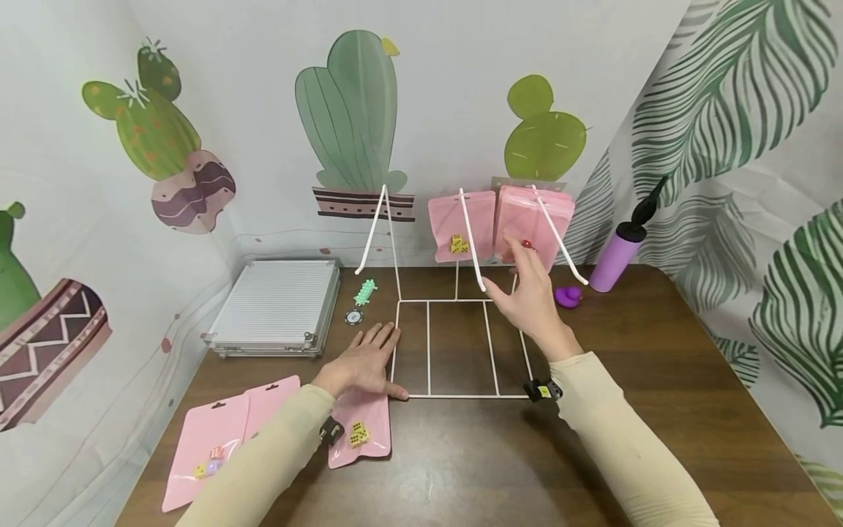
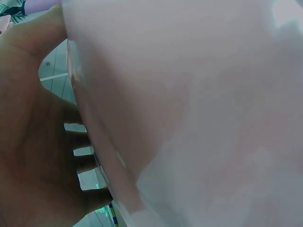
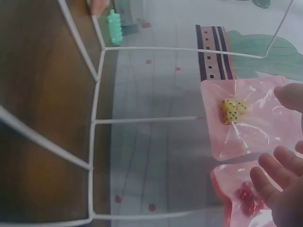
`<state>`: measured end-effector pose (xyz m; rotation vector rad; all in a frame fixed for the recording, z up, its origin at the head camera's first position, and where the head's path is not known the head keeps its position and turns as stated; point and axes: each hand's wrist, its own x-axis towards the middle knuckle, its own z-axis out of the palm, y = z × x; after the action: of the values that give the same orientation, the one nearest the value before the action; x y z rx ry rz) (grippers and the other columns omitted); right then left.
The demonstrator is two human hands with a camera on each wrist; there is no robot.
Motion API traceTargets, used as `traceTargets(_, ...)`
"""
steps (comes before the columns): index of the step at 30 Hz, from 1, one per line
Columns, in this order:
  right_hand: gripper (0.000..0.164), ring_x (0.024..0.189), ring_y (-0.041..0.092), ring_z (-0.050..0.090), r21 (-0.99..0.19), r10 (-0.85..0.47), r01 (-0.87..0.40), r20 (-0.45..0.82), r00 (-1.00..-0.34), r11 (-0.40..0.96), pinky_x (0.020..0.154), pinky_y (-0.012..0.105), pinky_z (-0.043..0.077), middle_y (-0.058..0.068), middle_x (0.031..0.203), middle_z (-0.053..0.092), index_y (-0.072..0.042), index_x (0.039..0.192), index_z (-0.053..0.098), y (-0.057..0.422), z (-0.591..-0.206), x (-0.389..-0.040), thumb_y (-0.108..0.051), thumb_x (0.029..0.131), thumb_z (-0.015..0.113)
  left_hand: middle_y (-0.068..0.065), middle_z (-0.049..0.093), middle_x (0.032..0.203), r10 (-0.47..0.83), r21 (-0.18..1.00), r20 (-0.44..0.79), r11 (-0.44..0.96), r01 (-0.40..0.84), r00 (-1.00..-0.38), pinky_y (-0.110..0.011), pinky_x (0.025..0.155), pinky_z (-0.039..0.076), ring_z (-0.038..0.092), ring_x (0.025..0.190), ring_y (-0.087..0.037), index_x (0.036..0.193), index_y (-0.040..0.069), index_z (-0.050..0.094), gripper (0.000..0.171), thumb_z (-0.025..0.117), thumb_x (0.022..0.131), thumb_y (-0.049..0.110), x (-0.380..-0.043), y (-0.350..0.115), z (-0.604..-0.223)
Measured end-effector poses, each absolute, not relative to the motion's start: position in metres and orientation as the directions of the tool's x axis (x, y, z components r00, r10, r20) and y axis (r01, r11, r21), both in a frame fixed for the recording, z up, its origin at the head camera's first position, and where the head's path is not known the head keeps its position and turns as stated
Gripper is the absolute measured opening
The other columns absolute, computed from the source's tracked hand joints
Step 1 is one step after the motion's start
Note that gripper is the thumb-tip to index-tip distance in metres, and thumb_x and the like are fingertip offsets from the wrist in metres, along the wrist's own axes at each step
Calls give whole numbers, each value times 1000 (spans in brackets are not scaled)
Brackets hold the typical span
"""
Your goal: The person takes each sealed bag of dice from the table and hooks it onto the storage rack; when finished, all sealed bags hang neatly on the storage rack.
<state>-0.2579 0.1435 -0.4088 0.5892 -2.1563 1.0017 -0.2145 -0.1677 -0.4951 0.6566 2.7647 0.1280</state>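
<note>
My left hand (image 1: 369, 362) rests with spread fingers at the left side of a white wire display rack (image 1: 429, 351), its thumb by the front corner. Under that wrist lies a pink pouch (image 1: 377, 448) with yellow dice, whose glossy surface (image 2: 213, 118) fills most of the left wrist view. My right hand (image 1: 530, 300) is raised among the rack's hooks, fingers loosely bent and nothing in them. Its thumb is near the middle hook's tip. Behind it hang a pink pouch with yellow dice (image 3: 233, 111) and a stack of pink pouches (image 1: 553, 219), the front one showing something red (image 3: 248, 198).
Two pink pouches (image 1: 197, 432) lie at the table's front left. A silver case (image 1: 273, 304) stands behind them, beside a green toy (image 1: 365, 292) and a poker chip (image 1: 353, 317). A purple duck (image 1: 568, 296) and a purple pump (image 1: 617, 258) are at back right.
</note>
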Motion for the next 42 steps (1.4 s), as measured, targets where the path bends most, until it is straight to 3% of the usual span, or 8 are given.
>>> traceTargets(4, 79, 101, 31, 57, -504, -163, -600, 666, -728, 621, 82, 44, 49, 18, 112, 60, -1, 139, 48, 154, -420, -246, -23, 72, 84, -14, 11, 164, 453, 156, -264, 891, 426, -852, -57, 119, 15, 10, 150, -36, 157, 8, 15, 130, 66, 62, 82, -214, -167, -495)
traceTargets(7, 82, 111, 32, 57, -524, -203, -559, 587, -784, 642, 92, 47, 48, 18, 122, 58, -4, 141, 47, 162, -431, -238, -29, 73, 85, -14, 11, 164, 446, 147, -268, 895, 422, -854, -57, 119, 15, 10, 150, -36, 157, 9, 15, 130, 66, 62, 82, -213, -167, -494)
traceTargets(14, 94, 131, 43, 42, -522, -329, -423, 268, -906, 740, 109, 56, 36, 26, 143, 41, -1, 146, 39, 182, -459, -223, -45, 75, 81, -13, 10, 164, 438, 148, -272, 899, 412, -857, -57, 119, 14, 10, 150, -35, 157, 9, 15, 131, 67, 61, 82, -214, -167, -494)
traceTargets(22, 106, 132, 51, 38, -435, -397, -406, 117, -910, 804, 108, 61, 34, 34, 143, 40, 8, 143, 38, 204, -481, -210, -54, 70, 81, -13, 11, 164, 443, 148, -266, 897, 417, -856, -57, 119, 16, 11, 150, -36, 157, 9, 16, 130, 67, 62, 82, -214, -166, -496)
traceTargets(31, 121, 139, 54, 23, -316, -393, -346, -97, -914, 883, 100, 79, 22, 32, 152, 29, 2, 149, 33, 217, -493, -203, -66, 61, 81, -14, 11, 164, 449, 147, -263, 894, 424, -854, -58, 118, 16, 11, 150, -36, 157, 8, 16, 130, 67, 62, 82, -214, -166, -496)
traceTargets(42, 121, 139, 54, 23, -296, -407, -361, -109, -907, 884, 102, 77, 22, 33, 152, 27, 2, 149, 34, 217, -499, -201, -70, 62, 77, -12, 8, 164, 441, 149, -269, 897, 415, -856, -56, 119, 14, 8, 151, -33, 157, 10, 13, 131, 65, 62, 84, -214, -168, -497)
